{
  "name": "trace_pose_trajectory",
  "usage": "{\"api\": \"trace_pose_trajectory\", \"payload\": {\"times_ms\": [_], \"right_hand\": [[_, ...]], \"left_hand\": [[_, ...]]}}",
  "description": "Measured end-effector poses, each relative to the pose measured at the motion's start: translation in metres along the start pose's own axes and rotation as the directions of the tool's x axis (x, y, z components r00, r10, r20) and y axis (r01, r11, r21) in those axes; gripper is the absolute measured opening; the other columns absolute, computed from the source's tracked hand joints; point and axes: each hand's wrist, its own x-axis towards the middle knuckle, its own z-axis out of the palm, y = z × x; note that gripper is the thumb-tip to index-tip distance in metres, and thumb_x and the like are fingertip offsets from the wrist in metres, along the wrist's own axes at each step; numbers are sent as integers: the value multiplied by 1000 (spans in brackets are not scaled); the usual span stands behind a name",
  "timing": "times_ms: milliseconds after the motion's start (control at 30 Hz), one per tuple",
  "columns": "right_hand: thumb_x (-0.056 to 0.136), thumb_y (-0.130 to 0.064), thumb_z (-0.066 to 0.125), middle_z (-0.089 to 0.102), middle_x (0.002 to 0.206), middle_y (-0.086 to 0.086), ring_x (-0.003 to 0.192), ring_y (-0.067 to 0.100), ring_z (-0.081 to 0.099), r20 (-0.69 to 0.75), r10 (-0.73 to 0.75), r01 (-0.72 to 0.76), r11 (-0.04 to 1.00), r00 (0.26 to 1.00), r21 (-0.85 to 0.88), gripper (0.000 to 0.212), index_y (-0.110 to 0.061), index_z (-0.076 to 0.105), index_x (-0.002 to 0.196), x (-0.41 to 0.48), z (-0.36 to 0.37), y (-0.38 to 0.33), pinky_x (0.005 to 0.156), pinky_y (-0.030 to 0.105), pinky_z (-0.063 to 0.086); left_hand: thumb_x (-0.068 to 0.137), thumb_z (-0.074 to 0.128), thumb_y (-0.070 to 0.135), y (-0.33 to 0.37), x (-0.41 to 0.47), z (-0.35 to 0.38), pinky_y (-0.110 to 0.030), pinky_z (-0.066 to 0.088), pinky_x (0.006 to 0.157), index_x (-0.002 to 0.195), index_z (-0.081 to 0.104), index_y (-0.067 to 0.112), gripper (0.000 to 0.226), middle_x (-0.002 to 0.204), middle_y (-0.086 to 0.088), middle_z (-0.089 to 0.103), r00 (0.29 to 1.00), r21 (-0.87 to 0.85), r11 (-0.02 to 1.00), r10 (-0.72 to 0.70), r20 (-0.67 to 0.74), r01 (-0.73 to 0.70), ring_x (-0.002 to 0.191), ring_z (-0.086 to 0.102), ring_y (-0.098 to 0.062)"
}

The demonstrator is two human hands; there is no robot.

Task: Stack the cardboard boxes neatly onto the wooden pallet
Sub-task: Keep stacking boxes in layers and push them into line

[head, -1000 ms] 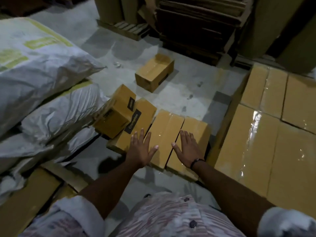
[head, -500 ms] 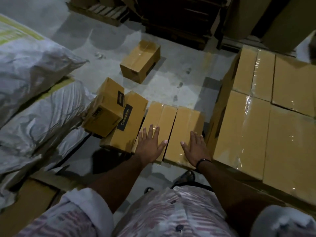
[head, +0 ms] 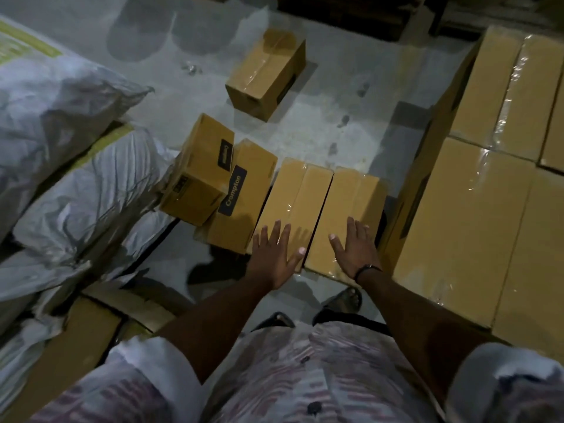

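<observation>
Down on the grey concrete floor [head: 351,123], right in front of me, two long tan cardboard boxes lie side by side with their long edges touching: the left long box [head: 290,196] and the right long box [head: 351,199], both with clear tape along the top. The left hand [head: 276,254] is over the near end of the left one, fingers straight and spread apart, thumb reaching toward the seam between the two. The right hand [head: 355,250] is over the near end of the right one, fingers straight and closer together, thumb out to the side. Neither hand grips anything; I cannot tell whether the palms press down or hover just above.

Just left of the pair lies a tan box printed "Crompton" [head: 244,209], with a tilted tan box [head: 198,175] leaning on it. A lone taped tan box [head: 268,71] lies farther off. A stack of large tan cartons [head: 464,224] stands close on the right, and crumpled white sacks [head: 76,193] on the left.
</observation>
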Motion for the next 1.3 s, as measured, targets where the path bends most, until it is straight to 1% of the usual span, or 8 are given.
{"api": "trace_pose_trajectory", "payload": {"times_ms": [200,333,533,633,800,900,1067,1300], "right_hand": [[100,-67,27,12,169,8,155,32,9,36,97,-100,991,995,86,82,-18,6,163,26,5,22,123,52,16],[99,-67,31,14,169,8,154,33,11,30,203,-206,964,979,171,82,-18,11,162,48,21,46,121,56,20],[103,-58,37,13,168,9,154,33,9,-22,275,-268,949,961,165,75,-17,14,162,133,74,90,123,55,14],[103,-54,41,13,168,10,154,32,11,-14,349,-342,924,937,170,73,-17,15,161,188,126,123,124,51,14],[104,-45,47,8,169,12,149,34,26,30,512,-494,811,859,314,75,-13,11,162,273,202,180,118,42,29],[103,-44,48,21,164,15,145,35,34,43,532,-503,767,846,398,76,-13,11,162,318,229,207,118,42,31],[93,-56,49,1,168,7,154,37,5,-163,559,-526,825,813,204,81,-22,18,159,359,254,248,121,59,16],[91,-56,64,-9,168,4,153,35,4,-199,531,-496,845,824,198,87,-30,20,161,375,246,262,121,50,23]], "left_hand": [[98,13,72,17,41,14,-52,-5,126,165,1,23,84,173,-2,-7,998,-7,999,-37,56,38,158,-6,-33],[101,20,70,29,79,35,-53,0,127,165,7,24,80,173,-1,-2,997,-121,991,-43,59,50,158,-1,-31],[97,18,74,13,189,110,-49,2,127,165,8,26,84,173,-3,-3,994,-161,987,3,110,15,158,-2,-29],[102,24,71,-6,252,170,-49,11,127,165,11,26,79,173,-5,2,987,-151,988,56,148,-33,158,5,-28],[101,36,66,-30,360,266,-51,41,113,162,21,20,78,165,-11,26,980,-154,986,95,175,-68,144,40,-33],[100,53,52,-36,404,308,-47,40,114,161,24,17,76,162,-12,26,982,-155,987,72,174,-45,142,39,-35],[95,63,42,-19,444,341,-44,37,110,155,36,21,68,158,-13,26,998,-183,981,-61,13,63,136,35,-39],[83,74,56,-5,471,347,-49,41,106,155,33,29,87,157,-19,23,990,-194,973,-134,-39,124,138,30,-42]]}}
